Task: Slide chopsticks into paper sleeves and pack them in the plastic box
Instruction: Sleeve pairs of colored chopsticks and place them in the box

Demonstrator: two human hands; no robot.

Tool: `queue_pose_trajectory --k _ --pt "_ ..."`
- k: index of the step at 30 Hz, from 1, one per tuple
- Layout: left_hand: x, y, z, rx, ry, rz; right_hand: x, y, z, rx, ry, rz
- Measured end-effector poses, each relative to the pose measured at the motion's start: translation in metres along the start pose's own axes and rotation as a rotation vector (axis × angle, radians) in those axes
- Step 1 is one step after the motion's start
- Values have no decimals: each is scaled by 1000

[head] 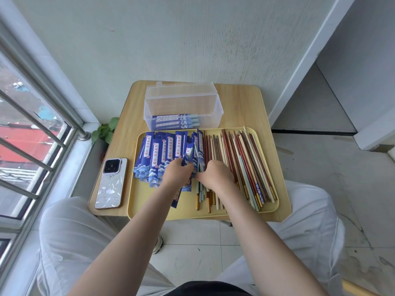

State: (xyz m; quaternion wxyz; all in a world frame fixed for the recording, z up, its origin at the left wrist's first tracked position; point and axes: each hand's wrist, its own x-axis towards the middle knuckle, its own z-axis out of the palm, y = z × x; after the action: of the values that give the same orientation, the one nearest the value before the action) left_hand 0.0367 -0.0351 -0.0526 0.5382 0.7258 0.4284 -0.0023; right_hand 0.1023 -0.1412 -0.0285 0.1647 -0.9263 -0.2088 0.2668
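Presently my two hands meet at the middle of the yellow tray, over the seam between the paper sleeves and the loose chopsticks. My left hand has its fingers curled round one blue paper sleeve, which stands tilted above the heap of sleeves on the tray's left half. My right hand lies knuckles up beside it, fingers curled down onto pale green chopsticks whose butt ends project toward me; the fingertips themselves are hidden, so I judge a grip and cannot confirm how many sticks it holds. The unsleeved chopsticks, red, brown, cream and green, fan across the tray's right half. Beyond the tray stands the clear plastic box, lid raised, with a few sleeved pairs lying flat on its bottom. A phone lies on the surface to the tray's left. Assessment: the sleeving step is in hand and packing has barely begun. The next move calls for aligning the stick tips with the sleeve's open mouth and feeding them in straight, lest the paper buckle.
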Motion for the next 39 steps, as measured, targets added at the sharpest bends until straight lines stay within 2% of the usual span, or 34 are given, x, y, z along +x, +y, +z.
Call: queue_pose_trajectory --k 4,7,11,15,19,25,37,39 --pt "-3 5 -1 -71 42 28 -6 3 -31 161 46 -27" --pt "-5 11 0 -51 54 53 -7 4 -54 347 197 -84" --pt "-10 16 0 -6 44 76 -2 2 -72 713 444 -150" --pt "-13 18 0 33 24 48 3 4 -77 833 597 -190" --pt "-14 18 0 117 15 21 0 4 -80 992 634 -201" --pt "-16 19 2 229 -20 36 -2 2 -79 1049 638 -221" --pt "-20 29 6 232 -53 102 2 -2 -52 817 489 -352" --pt "-20 31 6 204 -53 96 3 -2 -46 789 413 -361"
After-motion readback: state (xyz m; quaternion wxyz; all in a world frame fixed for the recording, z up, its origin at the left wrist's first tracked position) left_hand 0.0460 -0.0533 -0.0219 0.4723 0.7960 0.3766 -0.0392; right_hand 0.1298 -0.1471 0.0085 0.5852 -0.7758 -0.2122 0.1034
